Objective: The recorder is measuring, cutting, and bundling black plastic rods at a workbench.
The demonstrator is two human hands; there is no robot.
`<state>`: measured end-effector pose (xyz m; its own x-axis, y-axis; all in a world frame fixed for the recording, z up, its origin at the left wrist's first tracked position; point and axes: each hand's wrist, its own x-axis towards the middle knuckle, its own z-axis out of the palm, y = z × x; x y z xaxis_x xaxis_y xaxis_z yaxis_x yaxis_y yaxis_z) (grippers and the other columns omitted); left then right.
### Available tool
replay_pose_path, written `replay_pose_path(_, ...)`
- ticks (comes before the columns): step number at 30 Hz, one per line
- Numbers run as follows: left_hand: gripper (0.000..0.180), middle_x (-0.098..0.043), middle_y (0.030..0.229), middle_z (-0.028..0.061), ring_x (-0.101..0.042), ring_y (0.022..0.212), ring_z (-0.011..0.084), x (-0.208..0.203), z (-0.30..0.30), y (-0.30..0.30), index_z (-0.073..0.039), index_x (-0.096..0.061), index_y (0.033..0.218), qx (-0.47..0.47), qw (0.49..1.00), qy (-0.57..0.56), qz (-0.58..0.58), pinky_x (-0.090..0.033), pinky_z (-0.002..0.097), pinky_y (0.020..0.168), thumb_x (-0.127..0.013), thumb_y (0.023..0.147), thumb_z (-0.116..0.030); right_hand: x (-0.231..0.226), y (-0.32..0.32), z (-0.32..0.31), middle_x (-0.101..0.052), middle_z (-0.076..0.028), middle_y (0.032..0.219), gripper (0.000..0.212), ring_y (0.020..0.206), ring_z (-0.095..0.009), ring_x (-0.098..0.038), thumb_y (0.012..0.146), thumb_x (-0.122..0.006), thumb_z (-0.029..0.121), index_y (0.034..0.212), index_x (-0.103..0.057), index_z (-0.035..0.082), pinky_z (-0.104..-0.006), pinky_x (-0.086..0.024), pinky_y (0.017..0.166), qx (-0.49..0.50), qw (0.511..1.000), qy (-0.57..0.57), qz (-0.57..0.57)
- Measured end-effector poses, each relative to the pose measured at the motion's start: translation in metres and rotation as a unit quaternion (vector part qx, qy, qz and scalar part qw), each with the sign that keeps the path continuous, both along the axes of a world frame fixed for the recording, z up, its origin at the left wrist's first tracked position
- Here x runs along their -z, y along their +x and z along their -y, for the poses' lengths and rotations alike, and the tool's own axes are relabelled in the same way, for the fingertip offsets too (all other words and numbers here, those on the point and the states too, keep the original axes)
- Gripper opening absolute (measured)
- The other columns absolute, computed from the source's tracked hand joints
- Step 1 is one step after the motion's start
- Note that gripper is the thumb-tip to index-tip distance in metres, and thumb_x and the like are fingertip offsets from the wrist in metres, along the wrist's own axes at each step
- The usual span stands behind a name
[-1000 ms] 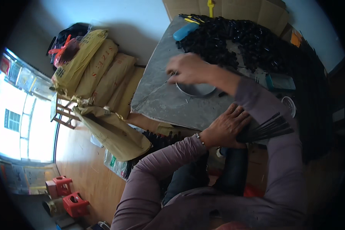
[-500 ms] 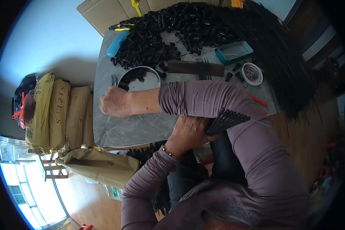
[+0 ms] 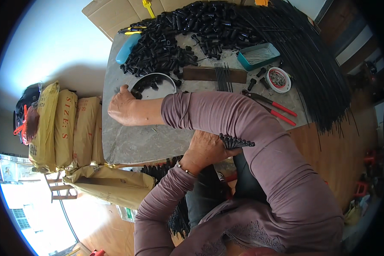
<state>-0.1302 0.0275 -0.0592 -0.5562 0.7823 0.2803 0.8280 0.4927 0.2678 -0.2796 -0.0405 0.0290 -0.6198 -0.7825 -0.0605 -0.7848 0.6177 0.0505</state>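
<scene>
My left hand (image 3: 207, 146) is closed round a fan of thin black rods with knobbed ends (image 3: 239, 141), near the table's front edge. The rest of the rods is hidden by my fingers and right sleeve. My right arm reaches across to the left, over the table. At its end, my right hand (image 3: 123, 107) is curled, thumb up, beside a round shallow pan (image 3: 171, 87) with black pieces in it. Whatever its fingers hold is hidden. Beyond my right forearm, several black prongs (image 3: 222, 77) lie across a dark flat bar (image 3: 198, 73).
Black plastic tubular pieces (image 3: 158, 51) heap along the table's back. Long black rods (image 3: 311, 64) hang over the right edge. A teal tray (image 3: 243, 61) of pins, a white bowl (image 3: 289, 87) and red-handled pliers (image 3: 281, 112) are nearby. Brown sacks (image 3: 66, 128) stand left.
My right forearm has shifted slightly left and its thumb now points up. The rod fan in my left hand has moved left and turned. The red-handled pliers show more fully.
</scene>
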Motion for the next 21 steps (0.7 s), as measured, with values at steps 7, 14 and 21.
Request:
replay_pose_path(7,0.090,-0.049,0.131,0.0213,-0.046,0.124,0.0371,-0.004,0.000,-0.001,0.002,-0.049,0.131,-0.004,0.999,0.016,0.040,-0.035,0.0453,0.105,-0.074,0.068,-0.057,0.019,-0.011,0.003,-0.064,-0.012,0.090,0.023,0.083,-0.023,-0.061,0.079,-0.060,0.010,0.099,-0.066,-0.001,-0.0478,-0.034,0.078,0.042,0.992,-0.119,-0.024)
replay_pose_path(14,0.083,-0.054,0.128,0.0167,-0.050,0.121,0.0341,-0.012,0.001,-0.002,-0.004,-0.053,0.129,0.028,0.997,0.073,0.010,-0.036,0.0445,0.104,-0.075,0.067,-0.055,0.020,-0.012,0.011,-0.064,-0.010,0.106,0.028,0.103,-0.025,-0.058,0.083,-0.060,0.015,0.107,-0.068,0.003,-0.0508,-0.034,0.083,0.053,0.997,-0.062,-0.008)
replay_pose_path(21,0.081,-0.057,0.125,0.0157,-0.053,0.118,0.0333,-0.013,0.005,-0.001,-0.007,-0.055,0.127,0.011,0.995,0.084,0.043,-0.038,0.0452,0.102,-0.076,0.065,-0.053,0.031,-0.029,0.022,-0.065,-0.016,0.104,0.031,0.100,-0.029,-0.062,0.078,-0.058,0.009,0.108,-0.062,0.001,-0.0490,-0.043,0.083,0.141,0.952,-0.252,0.099)
